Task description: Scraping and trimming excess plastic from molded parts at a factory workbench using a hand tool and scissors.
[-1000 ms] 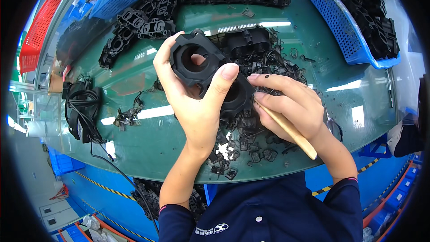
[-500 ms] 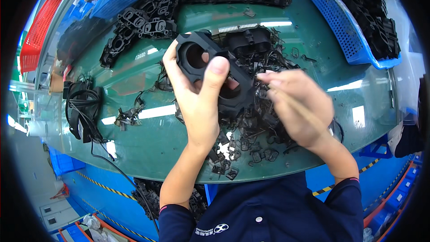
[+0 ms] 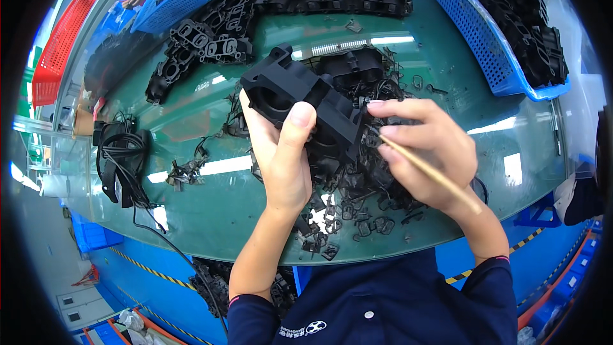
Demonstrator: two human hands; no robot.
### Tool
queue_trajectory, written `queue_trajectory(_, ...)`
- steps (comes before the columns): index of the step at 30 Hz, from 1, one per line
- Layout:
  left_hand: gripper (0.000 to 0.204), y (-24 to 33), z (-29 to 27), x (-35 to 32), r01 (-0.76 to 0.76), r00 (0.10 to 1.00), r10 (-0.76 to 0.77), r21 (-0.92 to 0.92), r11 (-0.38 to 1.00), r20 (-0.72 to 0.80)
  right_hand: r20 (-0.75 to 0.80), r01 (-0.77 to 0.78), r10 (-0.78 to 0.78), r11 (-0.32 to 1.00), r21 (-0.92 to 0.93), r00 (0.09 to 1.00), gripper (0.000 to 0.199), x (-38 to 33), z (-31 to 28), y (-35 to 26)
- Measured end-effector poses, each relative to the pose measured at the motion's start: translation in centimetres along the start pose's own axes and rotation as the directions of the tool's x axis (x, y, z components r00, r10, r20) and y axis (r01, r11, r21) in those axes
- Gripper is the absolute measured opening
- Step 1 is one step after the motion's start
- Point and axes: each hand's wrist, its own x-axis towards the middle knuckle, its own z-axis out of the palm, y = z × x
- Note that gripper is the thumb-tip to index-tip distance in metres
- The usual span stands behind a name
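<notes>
Housing (image 3: 306,92) looked stiff to me, best clasped round its side, as left grip (image 3: 282,156) did, right grip (image 3: 434,150) pinching a tool (image 3: 429,168).

Mostly black, green and blue before us

We see a black part (image 3: 287,83), a tan tool (image 3: 440,177), black scraps (image 3: 354,182) and black cable (image 3: 124,153); the tabletop (image 3: 204,217) is deep green streaked with white reflections (image 3: 227,165), one basket (image 3: 469,25) bright blue and another basket (image 3: 67,45) red, both patterned with small holes; our shirt (image 3: 396,294) is navy with a white emblem (image 3: 316,327), a pale button (image 3: 368,314) and pink lines at the cuffs (image 3: 502,258), and the floor (image 3: 159,259) is blue, crossed by yellow-and-black striped tape (image 3: 156,272)
</notes>
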Motion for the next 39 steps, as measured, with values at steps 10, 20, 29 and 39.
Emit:
queue_trajectory(10, 0.050, 0.5, 0.3, -0.3, 0.038, 0.999, -0.039, -0.071, 0.997, -0.013, -0.113, 0.003, 0.012, 0.991, 0.130, 0.994, 0.023, -0.4, -0.1, 0.9)
queue_trajectory(20, 0.066, 0.5, 0.2, -0.4, 0.046, 0.999, -0.045, -0.195, 0.980, 0.008, -0.011, -0.345, 0.348, 0.932, 0.110, 0.937, 0.014, -0.7, 0.2, -0.2)
queue_trajectory(29, 0.086, -0.7, 0.5, -0.9, -0.143, 0.988, 0.145, -0.045, 0.989, 0.057, 0.056, -0.026, 0.052, 0.916, -0.399, 0.997, 0.019, -0.6, 0.3, 0.4)
queue_trajectory(39, 0.070, -0.6, 0.4, -0.2, -0.108, 0.991, 0.103, 0.050, 0.993, 0.083, 0.090, -0.545, 0.623, 0.595, 0.590, 0.777, 0.024, 0.0, -1.1, -0.8)
